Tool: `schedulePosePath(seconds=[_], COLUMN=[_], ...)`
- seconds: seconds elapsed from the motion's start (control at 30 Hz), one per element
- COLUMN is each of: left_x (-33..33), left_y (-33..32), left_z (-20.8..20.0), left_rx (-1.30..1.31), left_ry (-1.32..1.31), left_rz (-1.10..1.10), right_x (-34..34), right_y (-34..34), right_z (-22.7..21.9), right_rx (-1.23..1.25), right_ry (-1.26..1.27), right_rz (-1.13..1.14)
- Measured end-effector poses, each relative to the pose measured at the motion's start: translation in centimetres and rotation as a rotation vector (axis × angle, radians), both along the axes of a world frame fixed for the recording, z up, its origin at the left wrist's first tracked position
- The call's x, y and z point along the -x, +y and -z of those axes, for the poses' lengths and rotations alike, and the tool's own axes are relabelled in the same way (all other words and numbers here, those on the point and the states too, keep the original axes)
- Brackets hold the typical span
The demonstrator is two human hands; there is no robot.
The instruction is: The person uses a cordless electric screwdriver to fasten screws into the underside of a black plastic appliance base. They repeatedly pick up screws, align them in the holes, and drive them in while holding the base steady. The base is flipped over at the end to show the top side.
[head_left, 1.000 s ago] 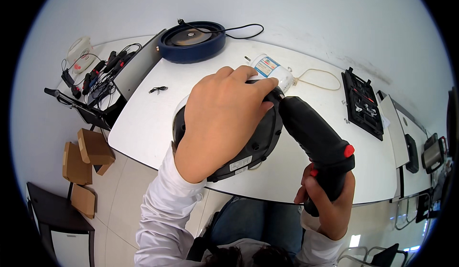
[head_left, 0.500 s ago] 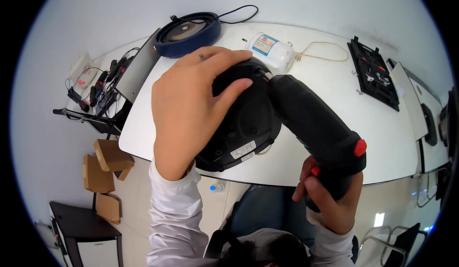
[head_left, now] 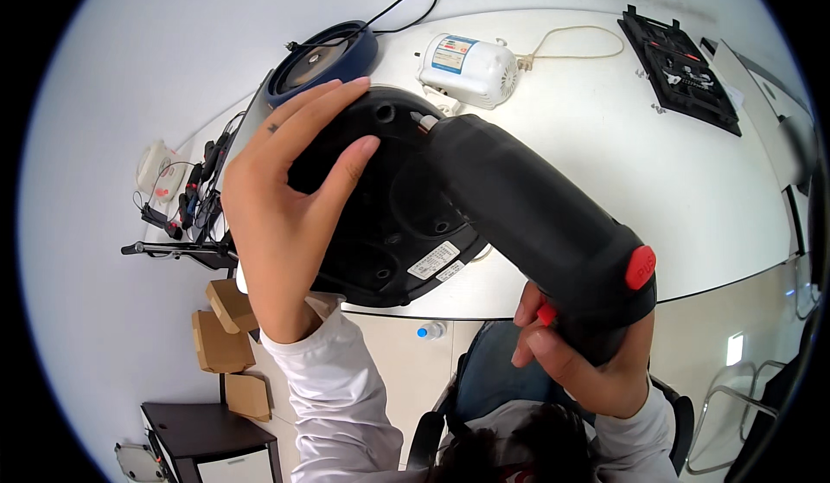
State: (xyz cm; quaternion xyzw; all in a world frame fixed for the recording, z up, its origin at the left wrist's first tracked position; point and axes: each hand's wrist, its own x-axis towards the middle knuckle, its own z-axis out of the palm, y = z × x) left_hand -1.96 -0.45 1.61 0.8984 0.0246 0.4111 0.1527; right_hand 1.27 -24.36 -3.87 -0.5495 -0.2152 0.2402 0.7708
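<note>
A black plastic base (head_left: 380, 241), round-edged with recessed screw holes and white labels, is tilted over the near part of the white table. My left hand (head_left: 285, 172) grips it along its left and upper edge, thumb over the face and fingers at the rim. In my right hand (head_left: 592, 375) is a black cordless screwdriver (head_left: 527, 198) with red buttons, held by the handle with fingers by the red trigger. Its bit (head_left: 424, 121) points up-left near the base's upper edge, beside a dark hole. Whether the tip touches the base I cannot tell.
Behind stand a white motor (head_left: 467, 70) with a cord and a dark blue round housing (head_left: 324, 63) with a black cable. An open black tool case (head_left: 679, 72) lies far right, small screws (head_left: 657, 108) beside it. Cardboard boxes (head_left: 220, 340) and a bottle (head_left: 430, 331) are on the floor.
Both hands, the base and the screwdriver have shifted left in view. The bit has come away from the hole at the base's upper edge. The view has also shifted a little.
</note>
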Motion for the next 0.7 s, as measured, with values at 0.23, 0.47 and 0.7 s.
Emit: schedulePosePath(seconds=[0.23, 0.47, 0.7], left_x=[0.2, 1.4, 2.5], left_y=[0.0, 0.1, -0.4], left_z=[0.0, -0.2, -1.4], left_rx=[-0.056, -0.045, 0.047], left_ry=[-0.026, 0.005, 0.155], left_rz=[0.024, 0.035, 0.121], right_x=[-0.6, -0.5, -2.0], right_y=[-0.5, -1.8, -3.9], right_z=[0.7, 1.8, 3.1], right_rx=[0.017, -0.121, -0.019], right_ry=[0.01, 0.038, 0.056], right_rz=[-0.031, 0.001, 0.154])
